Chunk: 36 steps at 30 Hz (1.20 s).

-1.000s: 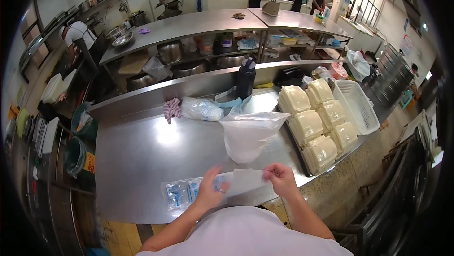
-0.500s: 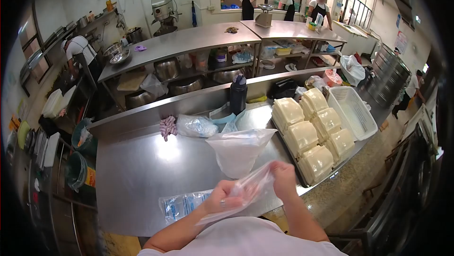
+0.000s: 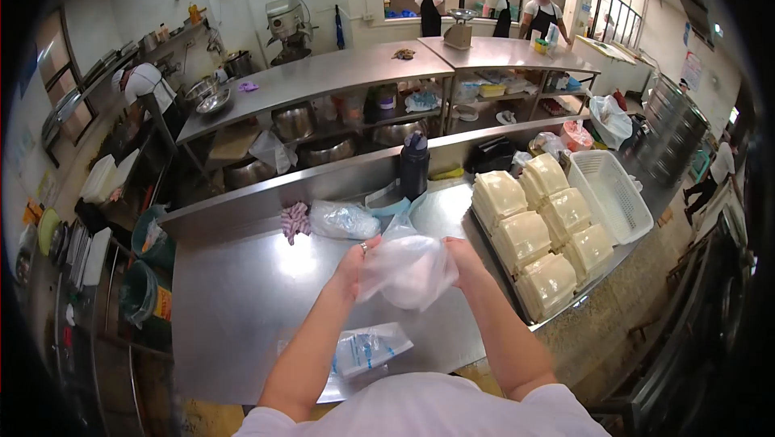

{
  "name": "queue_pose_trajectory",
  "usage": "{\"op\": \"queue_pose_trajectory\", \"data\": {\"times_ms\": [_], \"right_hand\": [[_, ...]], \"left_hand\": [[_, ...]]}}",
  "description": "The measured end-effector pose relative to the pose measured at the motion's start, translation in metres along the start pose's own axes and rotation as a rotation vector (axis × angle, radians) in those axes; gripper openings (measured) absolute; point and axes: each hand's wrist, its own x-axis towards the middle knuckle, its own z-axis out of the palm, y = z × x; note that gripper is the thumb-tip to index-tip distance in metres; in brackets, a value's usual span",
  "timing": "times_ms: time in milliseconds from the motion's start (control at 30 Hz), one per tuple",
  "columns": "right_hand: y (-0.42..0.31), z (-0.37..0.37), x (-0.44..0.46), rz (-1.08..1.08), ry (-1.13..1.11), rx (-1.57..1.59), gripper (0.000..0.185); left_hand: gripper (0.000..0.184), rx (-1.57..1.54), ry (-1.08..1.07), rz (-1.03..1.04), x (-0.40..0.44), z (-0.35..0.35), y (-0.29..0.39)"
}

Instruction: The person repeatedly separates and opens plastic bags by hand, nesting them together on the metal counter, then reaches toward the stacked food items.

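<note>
left hand [image 3: 350, 271] and right hand [image 3: 462, 260], fingers closed, grip a translucent white plastic bag [image 3: 409, 280] by its left and right sides above the grey steel counter [image 3: 234, 308]; seems limp, slippery, best pinched at edges.

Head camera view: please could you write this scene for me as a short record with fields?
Left hand: holds one side of the plastic bag
Right hand: holds the opposite side
Bag contents: unclear through the cloudy plastic
Surface: metal table
Nearest the person: printed plastic packet, lying flat
Right of the bag: six pale stacks, then a white basket
Beyond the bag: dark bottle, upright
Left of the bottle: striped cloth
</note>
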Motion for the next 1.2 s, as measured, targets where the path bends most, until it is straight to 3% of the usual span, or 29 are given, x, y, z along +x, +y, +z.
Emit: {"op": "queue_pose_trajectory", "data": {"times_ms": [33,133,167,200,267,300,400,433,467,633,733,833,1000,1100,1200], "right_hand": [[0.015,-0.008,0.009,0.014,-0.033,0.000,0.008],[0.023,-0.022,0.030,-0.037,-0.112,-0.113,0.014],[0.014,-0.022,0.018,-0.090,-0.099,-0.224,0.019],[0.005,-0.022,0.004,-0.137,-0.084,-0.337,0.026],[-0.015,-0.024,-0.025,-0.441,-0.101,-0.504,0.045],[-0.021,-0.021,-0.040,-0.586,-0.109,-0.585,0.056],[-0.027,-0.002,-0.083,-0.536,-0.437,-0.550,0.070],[-0.008,0.002,-0.076,-0.571,-0.359,-0.650,0.076],[0.003,-0.005,-0.064,-0.529,-0.382,-0.683,0.075],[0.030,-0.039,-0.029,-0.368,-0.501,-0.940,0.073],[0.052,-0.050,-0.062,-0.330,-0.235,-0.932,0.063],[0.144,-0.080,-0.034,0.011,-0.066,-1.031,0.062],[0.214,-0.022,-0.052,-0.360,-0.090,-1.568,0.037],[0.235,-0.026,-0.050,-0.351,-0.195,-1.530,0.029],[0.251,-0.052,-0.047,-0.257,-0.320,-1.188,0.025]], "left_hand": [[0.031,-0.038,-0.022,-0.022,-0.003,-0.003,-0.006],[0.026,-0.247,-0.472,-0.188,0.060,-0.124,-0.053],[0.023,-0.132,-0.427,-0.111,0.057,-0.119,-0.053],[0.021,-0.015,-0.233,0.013,0.039,-0.096,-0.053],[0.017,0.204,0.170,0.260,-0.005,-0.041,-0.047],[0.017,0.310,0.154,0.345,-0.006,-0.042,-0.045],[0.018,0.659,0.190,0.608,-0.001,-0.055,-0.064],[0.018,0.804,0.249,0.717,0.017,-0.066,-0.080],[0.019,0.949,0.303,0.832,0.032,-0.074,-0.089],[0.020,1.155,0.348,0.821,0.027,-0.080,-0.082],[0.019,1.024,0.367,0.847,-0.011,-0.073,-0.079],[0.019,0.994,0.463,0.803,-0.046,-0.086,-0.086],[0.021,1.277,0.525,0.922,-0.083,-0.143,-0.149],[0.022,1.369,0.520,0.964,-0.103,-0.152,-0.170],[0.027,1.400,0.541,0.952,-0.119,-0.161,-0.183]]}}
